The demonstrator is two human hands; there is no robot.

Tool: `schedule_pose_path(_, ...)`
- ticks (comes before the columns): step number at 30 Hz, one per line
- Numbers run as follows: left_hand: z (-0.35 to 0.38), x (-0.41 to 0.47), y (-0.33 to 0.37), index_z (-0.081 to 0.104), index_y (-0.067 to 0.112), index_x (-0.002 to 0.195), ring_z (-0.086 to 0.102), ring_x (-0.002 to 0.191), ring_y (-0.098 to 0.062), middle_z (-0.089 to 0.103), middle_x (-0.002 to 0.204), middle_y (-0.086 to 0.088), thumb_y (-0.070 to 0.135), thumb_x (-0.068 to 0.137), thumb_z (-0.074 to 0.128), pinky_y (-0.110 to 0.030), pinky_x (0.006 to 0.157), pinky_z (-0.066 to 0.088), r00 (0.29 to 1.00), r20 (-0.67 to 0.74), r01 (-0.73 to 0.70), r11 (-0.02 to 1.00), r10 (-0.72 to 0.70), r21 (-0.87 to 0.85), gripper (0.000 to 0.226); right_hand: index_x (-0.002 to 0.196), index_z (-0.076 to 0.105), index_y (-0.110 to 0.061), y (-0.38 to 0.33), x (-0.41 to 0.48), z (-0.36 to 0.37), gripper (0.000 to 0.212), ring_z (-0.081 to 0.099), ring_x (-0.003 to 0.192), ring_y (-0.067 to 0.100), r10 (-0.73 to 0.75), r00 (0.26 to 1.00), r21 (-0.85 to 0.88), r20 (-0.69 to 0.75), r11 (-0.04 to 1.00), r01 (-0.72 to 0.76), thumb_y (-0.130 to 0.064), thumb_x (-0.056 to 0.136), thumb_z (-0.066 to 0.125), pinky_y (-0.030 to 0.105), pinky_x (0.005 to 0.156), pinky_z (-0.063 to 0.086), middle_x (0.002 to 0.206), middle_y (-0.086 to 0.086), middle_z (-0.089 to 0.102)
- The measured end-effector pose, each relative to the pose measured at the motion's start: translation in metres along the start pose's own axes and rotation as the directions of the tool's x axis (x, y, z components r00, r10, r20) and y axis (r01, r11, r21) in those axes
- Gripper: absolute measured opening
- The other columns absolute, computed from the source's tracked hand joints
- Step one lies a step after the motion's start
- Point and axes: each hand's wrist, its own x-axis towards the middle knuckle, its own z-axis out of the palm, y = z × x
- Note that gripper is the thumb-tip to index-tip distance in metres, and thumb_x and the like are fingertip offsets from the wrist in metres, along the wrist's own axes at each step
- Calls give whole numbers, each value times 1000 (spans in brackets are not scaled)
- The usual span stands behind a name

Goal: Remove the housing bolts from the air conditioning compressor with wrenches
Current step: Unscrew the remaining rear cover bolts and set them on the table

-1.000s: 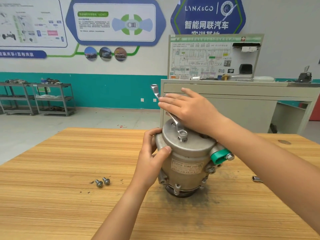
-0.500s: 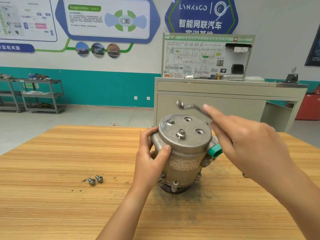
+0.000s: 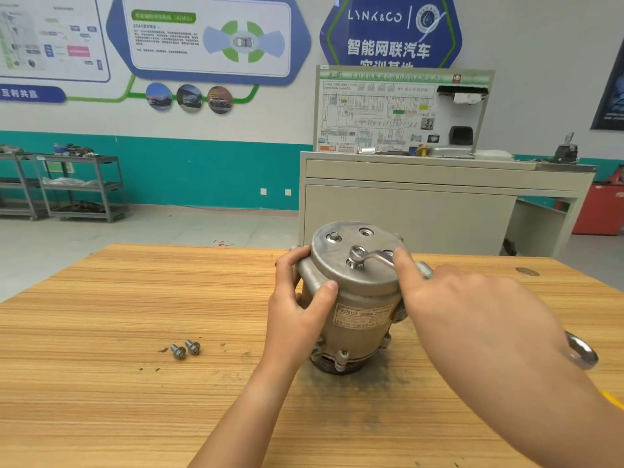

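The grey air conditioning compressor stands upright on the wooden table. My left hand grips the left rim of its round top cover. A silver wrench has its ring end over the centre bolt, handle running right. My right hand holds that handle, index finger stretched along it, and the wrench's other end sticks out past my wrist. One more bolt sits in the cover at upper left; two holes beside it are empty. Two loose bolts lie on the table to the left.
A beige cabinet with a wiring display board stands just behind the table. Grey shelf carts line the teal wall at far left. A dark knot marks the table at right, and a yellow object peeks in at the right edge.
My right hand lifted the wrench off the centre bolt, swung it over to the right and set its ring end back on that bolt. My left hand kept its hold.
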Motion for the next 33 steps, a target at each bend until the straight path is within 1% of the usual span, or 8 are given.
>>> schedule_pose_path(2,0,-1,0,46,39,112,59,87,15,59,103,38,46,64,57,-8,65,47,1000,-1,4,1000,-4,-4,50,142,8,2,-11,-2,-1,79,28,44,11,22,998,-86,-61,996,-27,5,64,14,25,37,7,61,5,18)
schedule_pose_path(5,-3,-1,-2,47,38,113,59,91,13,59,104,37,45,66,56,-9,66,47,1000,-15,-5,1000,5,-13,49,105,66,3,-12,-5,-5,57,24,27,13,179,978,-58,-112,981,-186,6,60,32,15,50,-4,42,11,29)
schedule_pose_path(9,-3,0,-3,48,37,111,60,94,10,61,104,33,44,65,58,-9,68,47,1000,-13,-2,999,2,-34,48,98,71,-4,-6,-4,20,30,35,28,17,186,950,-29,-252,980,-199,-18,72,62,18,43,12,44,7,42)
schedule_pose_path(13,0,4,-2,49,35,111,57,100,11,59,103,36,44,64,58,-7,72,46,1000,7,-7,999,8,-41,49,96,72,-9,10,1,39,38,43,32,21,221,872,64,-437,974,-215,-32,87,43,20,44,18,46,6,46)
schedule_pose_path(17,-3,9,-2,49,37,111,55,102,12,57,104,38,47,62,58,-8,74,46,999,50,6,1000,-5,-25,50,110,67,-10,37,14,65,41,62,63,26,142,841,233,-523,972,-19,-32,89,41,38,71,40,69,5,63)
schedule_pose_path(20,-6,11,-4,50,39,111,55,104,9,58,107,35,49,61,58,-16,79,50,997,70,26,1000,-26,-1,51,125,56,-20,47,27,72,44,56,102,21,186,901,488,-391,872,32,-35,87,40,39,105,10,98,-3,63)
schedule_pose_path(25,-14,19,-4,52,44,107,60,103,-4,63,106,18,50,59,58,-24,79,52,989,132,65,998,-67,17,49,125,32,-52,62,64,75,41,12,129,-8,110,965,650,-237,757,73,-38,86,31,16,99,-23,129,-28,35)
schedule_pose_path(33,-17,28,-6,50,38,110,62,98,-4,61,112,9,49,59,58,-21,79,50,976,199,85,996,-84,3,53,140,-8,-49,59,138,74,57,-23,138,17,3,999,513,38,858,-22,-40,97,28,56,103,-18,152,-13,-17)
